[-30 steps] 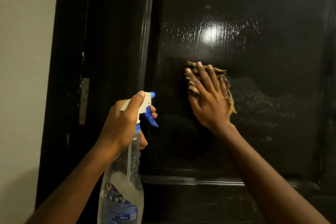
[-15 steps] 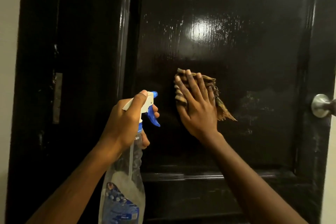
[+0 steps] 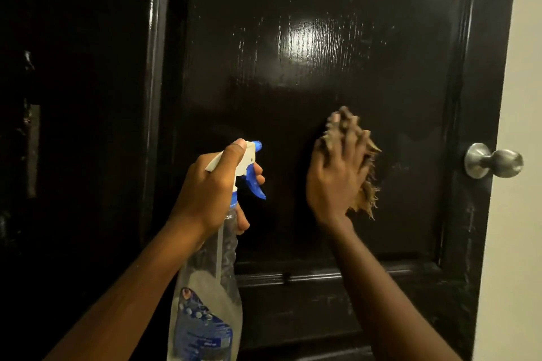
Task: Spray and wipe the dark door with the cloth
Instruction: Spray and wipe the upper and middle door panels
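The right hand (image 3: 337, 173) lies flat on the dark door (image 3: 322, 67), its fingers (image 3: 349, 143) straight and close together, pressing the cloth (image 3: 366, 193) between palm and panel. A flat palm spreads pressure across the rag, which I judge suits wiping better than a pinch would. Frayed cloth shows just right of and below this hand, and a little pokes out above the blurred fingertips. The forearm rises from the lower right, wrist in line with it, fingers pointing up and slightly left.

Just left of that hand, and apart from it, the left hand (image 3: 211, 187) grips the neck of the spray bottle (image 3: 208, 302). The thumb runs along the top of the white head, and fingertips show beside the blue trigger (image 3: 255, 184); whether they are squeezing cannot be told. The nozzle (image 3: 257, 144) points toward the door while the bottle's body hangs below the hand, probably so spraying can follow wiping without swapping tools.

Above the right hand, 1 bright sheen marks the panel. The door knob (image 3: 495, 160) sits well to its right.
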